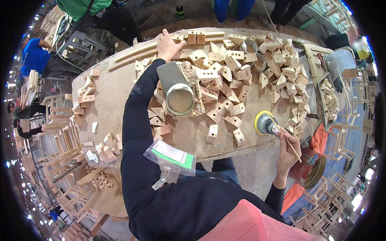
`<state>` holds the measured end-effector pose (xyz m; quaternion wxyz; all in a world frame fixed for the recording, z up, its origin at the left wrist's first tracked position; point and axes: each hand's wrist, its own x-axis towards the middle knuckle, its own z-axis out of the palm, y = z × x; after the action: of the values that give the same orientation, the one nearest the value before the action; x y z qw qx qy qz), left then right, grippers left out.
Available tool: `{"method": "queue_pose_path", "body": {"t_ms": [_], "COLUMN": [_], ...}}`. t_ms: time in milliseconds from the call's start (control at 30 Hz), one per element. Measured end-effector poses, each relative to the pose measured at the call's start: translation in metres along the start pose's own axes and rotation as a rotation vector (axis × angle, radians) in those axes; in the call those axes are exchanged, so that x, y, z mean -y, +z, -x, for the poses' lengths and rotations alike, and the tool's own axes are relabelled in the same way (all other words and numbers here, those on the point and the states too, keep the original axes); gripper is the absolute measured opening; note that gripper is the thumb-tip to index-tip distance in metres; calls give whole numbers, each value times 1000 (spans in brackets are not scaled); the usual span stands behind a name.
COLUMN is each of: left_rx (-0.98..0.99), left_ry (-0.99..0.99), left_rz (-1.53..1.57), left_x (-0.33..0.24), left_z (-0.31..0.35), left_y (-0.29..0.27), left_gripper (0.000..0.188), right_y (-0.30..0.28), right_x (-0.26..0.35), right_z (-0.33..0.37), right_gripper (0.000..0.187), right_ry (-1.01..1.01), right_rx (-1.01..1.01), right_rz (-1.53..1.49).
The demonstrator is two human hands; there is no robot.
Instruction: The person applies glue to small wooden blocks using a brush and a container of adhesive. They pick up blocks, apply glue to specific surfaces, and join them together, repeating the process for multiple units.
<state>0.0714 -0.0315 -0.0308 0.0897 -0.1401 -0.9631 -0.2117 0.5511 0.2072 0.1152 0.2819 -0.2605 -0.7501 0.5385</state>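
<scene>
My left hand (168,47) reaches to the far edge of the worktable, its thumb and fingers around a small wooden block (177,39) on a long strip of wood. Just to the right stand two drilled blocks (196,37). My right hand (288,152) closes on a thin wooden stick (295,153) at the table's near right. The stick's far end lies over a small round grey container with a yellow rim (257,123); whether my fingers also grip the container is hidden. Near the middle, a grey tub (171,74) tilts on a crusted base, pale liquid in its mouth.
Many drilled wooden blocks (239,74) cover the middle and right of the worktable (106,100). More blocks (85,98) lie along its left edge. A reddish bucket (307,168) stands by my right wrist. People stand beyond the far edge, and wooden frames (60,148) are stacked on the left.
</scene>
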Motion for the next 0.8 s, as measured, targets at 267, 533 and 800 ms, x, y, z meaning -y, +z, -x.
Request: {"method": "queue_pose_path", "body": {"t_ms": [267, 533, 800], "left_rx": [-220, 369, 464], "left_ry": [104, -180, 240], "left_rz": [219, 292, 129], "left_x": [50, 119, 151], "left_z": [0, 124, 282], "left_y": [-24, -182, -146], "left_gripper": [63, 62, 52], "right_y": [15, 80, 153], "right_x": [1, 16, 58], "right_z": [18, 66, 125], "right_gripper": [15, 27, 24], "right_ry": [76, 127, 15], "right_rx": [30, 150, 479], "right_rz": [-3, -142, -180]}}
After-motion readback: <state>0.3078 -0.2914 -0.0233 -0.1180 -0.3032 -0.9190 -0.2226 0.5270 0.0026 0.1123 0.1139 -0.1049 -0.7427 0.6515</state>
